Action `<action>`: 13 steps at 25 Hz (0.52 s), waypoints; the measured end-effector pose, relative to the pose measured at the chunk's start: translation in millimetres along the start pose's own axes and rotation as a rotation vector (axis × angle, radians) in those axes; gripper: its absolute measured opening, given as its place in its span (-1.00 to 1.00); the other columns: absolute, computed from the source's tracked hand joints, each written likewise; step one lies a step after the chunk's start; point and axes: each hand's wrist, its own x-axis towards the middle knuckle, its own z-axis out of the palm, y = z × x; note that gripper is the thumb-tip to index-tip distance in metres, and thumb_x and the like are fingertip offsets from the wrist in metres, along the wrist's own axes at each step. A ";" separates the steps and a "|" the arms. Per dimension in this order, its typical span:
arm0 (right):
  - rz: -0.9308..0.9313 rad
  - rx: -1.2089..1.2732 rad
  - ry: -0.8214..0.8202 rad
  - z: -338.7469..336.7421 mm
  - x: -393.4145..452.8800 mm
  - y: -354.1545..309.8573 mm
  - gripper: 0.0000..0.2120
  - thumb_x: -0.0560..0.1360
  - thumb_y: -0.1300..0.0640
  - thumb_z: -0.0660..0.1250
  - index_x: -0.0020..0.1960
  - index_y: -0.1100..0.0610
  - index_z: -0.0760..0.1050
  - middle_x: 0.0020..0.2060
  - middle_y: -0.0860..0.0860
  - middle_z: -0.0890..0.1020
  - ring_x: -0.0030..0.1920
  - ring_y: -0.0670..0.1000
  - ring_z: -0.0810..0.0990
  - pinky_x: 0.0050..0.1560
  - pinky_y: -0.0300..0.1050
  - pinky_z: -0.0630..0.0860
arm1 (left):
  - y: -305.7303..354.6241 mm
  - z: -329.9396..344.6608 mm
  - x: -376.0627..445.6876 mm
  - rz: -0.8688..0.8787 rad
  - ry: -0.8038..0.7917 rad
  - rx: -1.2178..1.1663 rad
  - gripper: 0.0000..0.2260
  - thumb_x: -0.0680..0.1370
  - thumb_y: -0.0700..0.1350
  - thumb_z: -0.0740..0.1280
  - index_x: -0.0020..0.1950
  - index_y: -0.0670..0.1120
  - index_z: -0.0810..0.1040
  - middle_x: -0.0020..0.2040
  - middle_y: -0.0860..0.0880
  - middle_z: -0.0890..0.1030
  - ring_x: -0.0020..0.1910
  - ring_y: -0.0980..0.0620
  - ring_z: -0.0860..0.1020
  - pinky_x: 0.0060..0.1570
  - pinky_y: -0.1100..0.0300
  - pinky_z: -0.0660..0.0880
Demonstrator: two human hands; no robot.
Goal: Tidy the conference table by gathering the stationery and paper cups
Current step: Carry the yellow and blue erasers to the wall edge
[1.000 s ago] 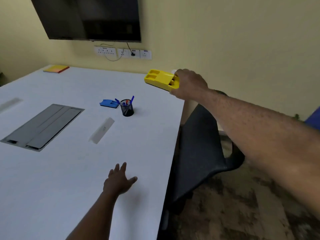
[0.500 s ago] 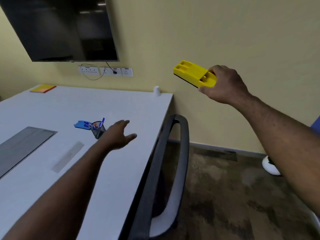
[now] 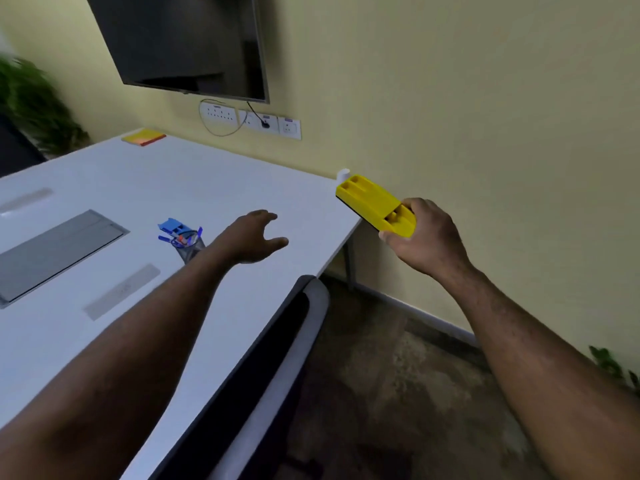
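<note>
My right hand (image 3: 424,237) grips a flat yellow plastic holder (image 3: 372,202) by its near end, just off the white table's (image 3: 173,188) far right corner. My left hand (image 3: 252,239) hovers over the table with fingers spread and holds nothing. Partly hidden behind my left forearm stands a black mesh pen cup (image 3: 188,245) with blue pens, and a blue plastic holder (image 3: 172,225) lies just behind it. A small white cup (image 3: 343,174) peeks out behind the yellow holder at the table corner. A yellow and orange notepad (image 3: 143,137) lies at the far edge.
A black office chair (image 3: 277,358) is pushed against the table's right edge below my hands. A grey cable hatch (image 3: 59,247) and two pale strips sit in the tabletop. A wall TV (image 3: 183,43) and sockets hang above. A plant (image 3: 31,105) stands far left.
My right hand has come down with the yellow holder toward the table's far right corner. My left hand has reached further forward over the table past the pen cup. The view has swung.
</note>
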 end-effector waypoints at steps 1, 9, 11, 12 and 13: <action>-0.003 0.020 -0.029 14.4 13.7 7.7 -0.50 0.32 -0.11 0.46 0.18 0.05 0.46 0.03 0.08 0.57 0.05 0.14 0.55 -0.04 -0.08 0.45 | -6.7 4.3 11.9 -0.033 -0.003 0.010 -0.38 0.54 0.14 0.34 0.51 -0.09 0.30 0.52 -0.09 0.32 0.48 -0.07 0.29 0.40 0.04 0.25; -0.089 0.089 -0.246 138.1 120.7 62.2 -0.54 0.31 -0.11 0.46 0.14 0.02 0.47 -0.01 0.01 0.57 -0.03 0.08 0.56 -0.13 -0.16 0.39 | -80.3 52.8 112.9 -0.265 -0.034 0.038 -0.39 0.55 0.16 0.32 0.51 -0.08 0.30 0.49 -0.06 0.37 0.46 -0.06 0.32 0.41 0.05 0.27; -0.111 0.102 -0.349 172.0 145.2 70.8 -0.55 0.31 -0.08 0.47 0.13 0.03 0.48 -0.02 0.01 0.57 -0.02 0.07 0.56 -0.13 -0.17 0.38 | -95.6 66.8 133.0 -0.342 -0.028 0.034 -0.41 0.55 0.16 0.31 0.50 -0.07 0.31 0.50 -0.05 0.36 0.45 -0.06 0.33 0.39 0.04 0.29; -0.117 0.107 -0.402 187.7 155.4 73.7 -0.55 0.31 -0.08 0.47 0.14 0.03 0.48 -0.01 0.01 0.57 -0.01 0.07 0.55 -0.12 -0.17 0.38 | -101.3 73.2 140.0 -0.383 -0.031 0.029 -0.41 0.55 0.16 0.31 0.50 -0.08 0.31 0.50 -0.05 0.35 0.45 -0.06 0.34 0.38 0.04 0.30; -0.118 0.110 -0.451 202.0 164.4 74.8 -0.54 0.32 -0.08 0.46 0.15 0.03 0.47 0.00 0.01 0.56 0.00 0.07 0.54 -0.11 -0.16 0.38 | -106.5 79.2 145.1 -0.420 -0.036 0.012 -0.41 0.56 0.16 0.31 0.50 -0.09 0.31 0.51 -0.06 0.34 0.45 -0.06 0.34 0.39 0.04 0.30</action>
